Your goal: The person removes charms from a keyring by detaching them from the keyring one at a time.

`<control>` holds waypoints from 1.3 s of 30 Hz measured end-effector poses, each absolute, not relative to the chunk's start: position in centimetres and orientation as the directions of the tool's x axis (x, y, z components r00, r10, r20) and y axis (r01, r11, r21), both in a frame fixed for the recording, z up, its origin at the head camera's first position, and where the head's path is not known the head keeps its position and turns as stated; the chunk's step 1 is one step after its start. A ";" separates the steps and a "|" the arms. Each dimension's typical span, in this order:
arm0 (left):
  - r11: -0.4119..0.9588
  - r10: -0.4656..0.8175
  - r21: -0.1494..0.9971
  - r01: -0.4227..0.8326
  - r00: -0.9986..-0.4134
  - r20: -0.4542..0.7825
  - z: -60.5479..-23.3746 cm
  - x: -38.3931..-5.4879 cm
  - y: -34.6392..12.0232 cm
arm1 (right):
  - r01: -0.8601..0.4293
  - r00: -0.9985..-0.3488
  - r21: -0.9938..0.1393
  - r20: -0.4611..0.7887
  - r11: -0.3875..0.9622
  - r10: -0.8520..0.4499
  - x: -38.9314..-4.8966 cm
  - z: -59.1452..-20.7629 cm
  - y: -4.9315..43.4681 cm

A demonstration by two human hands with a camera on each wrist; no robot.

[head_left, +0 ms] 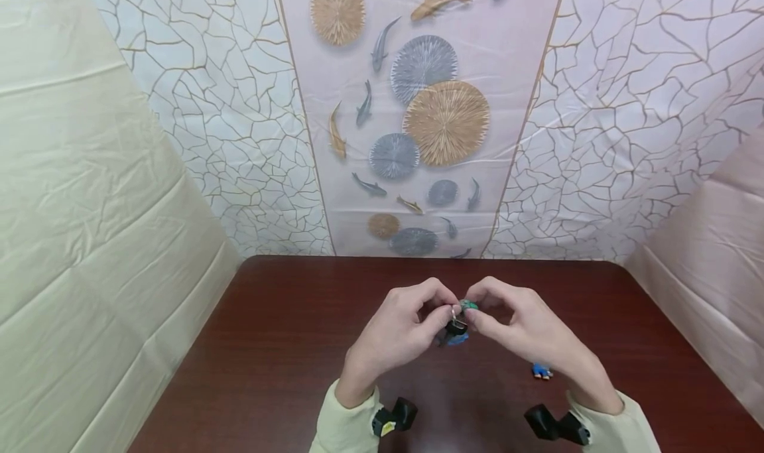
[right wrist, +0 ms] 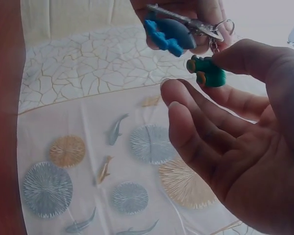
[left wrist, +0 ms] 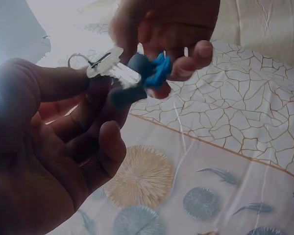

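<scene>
My left hand (head_left: pixel 401 322) pinches a thin metal key ring (left wrist: pixel 77 58) between thumb and forefinger. From it hangs a silver key (left wrist: pixel 118 70), next to a dark piece with bright blue knobbly parts (right wrist: pixel 162 40). In the right wrist view, my right hand (head_left: pixel 518 315) pinches a small green charm (right wrist: pixel 211 73) with orange-tan ends. A short chain (right wrist: pixel 214 46) joins the charm to the ring. Both hands are raised in front of the body, fingertips almost meeting; the remaining right fingers are loosely bent below the charm.
A small blue figure piece (head_left: pixel 541 371) with pale ends lies on the dark red-brown table (head_left: pixel 286 347), beneath the right forearm. Behind the table's far edge hangs a patterned cloth (head_left: pixel 358 207) with fish and round motifs. Cream fabric (head_left: pixel 119 241) borders the left side.
</scene>
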State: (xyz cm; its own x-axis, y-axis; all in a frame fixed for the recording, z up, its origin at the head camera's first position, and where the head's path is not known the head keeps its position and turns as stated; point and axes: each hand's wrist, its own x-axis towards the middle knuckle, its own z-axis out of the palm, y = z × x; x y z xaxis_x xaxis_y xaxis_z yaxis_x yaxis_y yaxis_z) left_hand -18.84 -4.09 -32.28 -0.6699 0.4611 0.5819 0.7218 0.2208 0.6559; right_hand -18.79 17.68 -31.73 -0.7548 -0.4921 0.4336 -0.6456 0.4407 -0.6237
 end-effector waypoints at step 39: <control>0.178 0.489 0.700 0.691 -0.680 0.547 -32.4 -19.2 -4.5 | -0.750 -0.659 -0.562 0.593 0.349 -0.463 -16.8 -30.1 17.3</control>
